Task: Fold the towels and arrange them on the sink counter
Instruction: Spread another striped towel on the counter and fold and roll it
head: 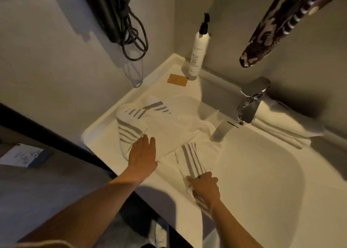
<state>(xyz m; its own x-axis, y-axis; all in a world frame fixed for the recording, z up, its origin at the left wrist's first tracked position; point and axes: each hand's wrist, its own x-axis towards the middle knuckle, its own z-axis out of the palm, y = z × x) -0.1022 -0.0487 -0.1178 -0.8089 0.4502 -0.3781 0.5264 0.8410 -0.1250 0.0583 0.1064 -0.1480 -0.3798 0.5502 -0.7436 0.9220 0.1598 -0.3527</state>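
A white towel with grey stripes (169, 129) lies loosely spread over the left part of the white sink counter (105, 127), partly draped into the basin. My left hand (143, 152) rests flat on its near left part, fingers together. My right hand (204, 187) grips the towel's striped end at the counter's front edge. A second white towel (281, 123), folded, lies on the counter behind the tap, against the wall.
A chrome tap (247, 105) stands over the basin (262, 172). A tall white pump bottle (198, 48) and a small brown card (177, 80) sit in the back corner. Black cables (129, 31) hang on the left wall. A patterned cloth (277, 26) hangs at upper right.
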